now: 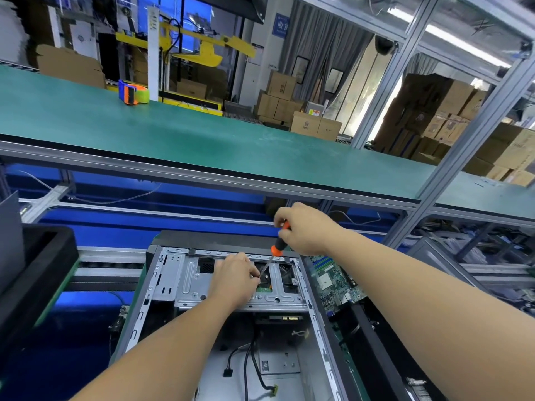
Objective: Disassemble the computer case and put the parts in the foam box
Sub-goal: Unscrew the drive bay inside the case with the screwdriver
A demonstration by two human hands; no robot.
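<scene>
Lying open: computer case (231,328), near edge of the view, loose cables (246,363) inside.
Left hand (234,280): resting on the metal drive cage (188,282), fingertips pinching the screwdriver shaft (265,269).
Right hand (304,228): curling around the orange-black screwdriver handle (280,241), tilted.
Motherboard (333,280): lying just right of the case.
Foam box (43,256): sitting at left.
Bench (173,131): green, carrying a tape dispenser (133,92) far back.

Ahead of you runs a green shelf (202,131) on an aluminium frame (474,117). On it sits a tape dispenser (133,92). Behind it stand stacked cartons (451,123), a yellow machine (199,50) and grey curtains (321,41).
</scene>
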